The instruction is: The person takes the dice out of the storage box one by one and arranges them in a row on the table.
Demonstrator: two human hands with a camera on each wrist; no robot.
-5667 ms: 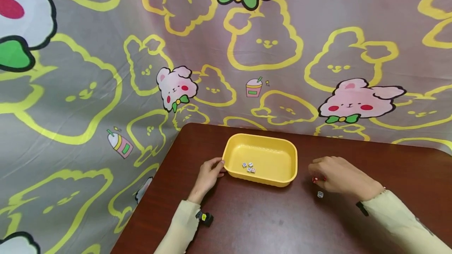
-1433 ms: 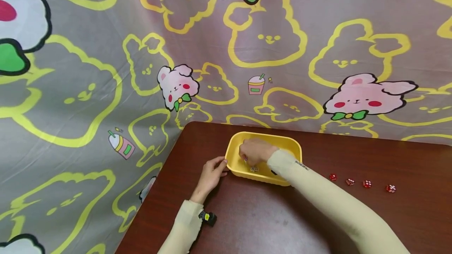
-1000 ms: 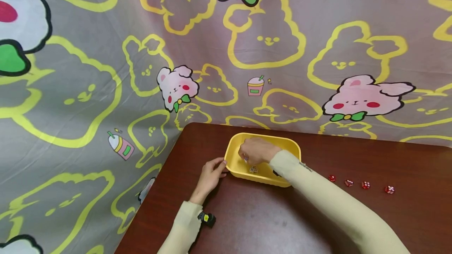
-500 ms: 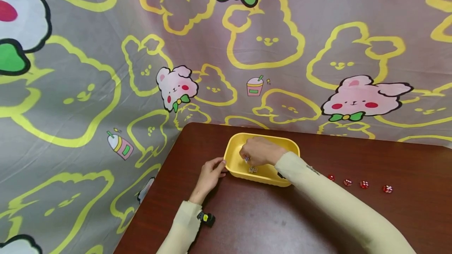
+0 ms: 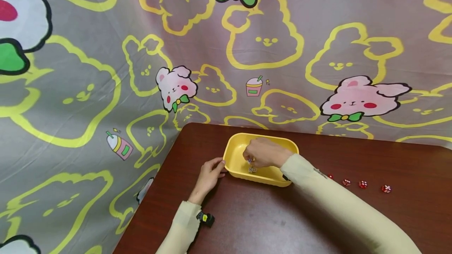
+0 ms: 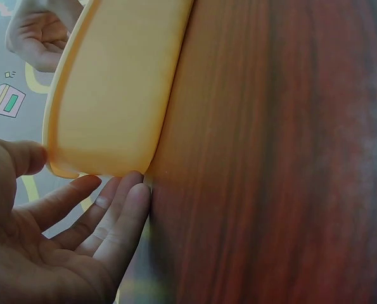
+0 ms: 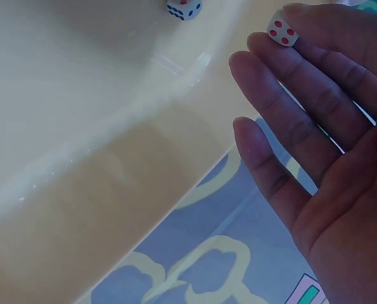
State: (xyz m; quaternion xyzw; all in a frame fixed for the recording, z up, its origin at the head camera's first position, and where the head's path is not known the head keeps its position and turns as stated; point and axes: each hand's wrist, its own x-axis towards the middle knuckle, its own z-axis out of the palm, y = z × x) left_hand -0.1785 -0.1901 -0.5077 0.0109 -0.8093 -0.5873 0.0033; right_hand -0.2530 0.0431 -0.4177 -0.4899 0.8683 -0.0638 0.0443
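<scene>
My left hand (image 5: 208, 175) is at the left end of a yellow plastic tray (image 5: 234, 173); in the left wrist view its thumb touches the rim and its loosely bent fingers lie against the outer wall. My right hand (image 5: 266, 153) reaches into the tray. Between its thumb and a fingertip it pinches a white die (image 7: 282, 30) with red dots, while the other fingers stay spread. Below it, white dice (image 5: 252, 170) lie close together on the tray floor. A blue-dotted die (image 7: 184, 9) shows there in the right wrist view.
Several red dice (image 5: 363, 184) lie in a row on the dark wooden table (image 5: 243, 222), right of the tray; my right sleeve (image 5: 332, 191) partly covers the leftmost. A cartoon-print curtain (image 5: 282, 50) stands behind and to the left.
Earlier, my right hand was right of the tray with a red die and a white die near. It is now inside the tray, recently drifting slightly right with a die. My left hand stays put.
</scene>
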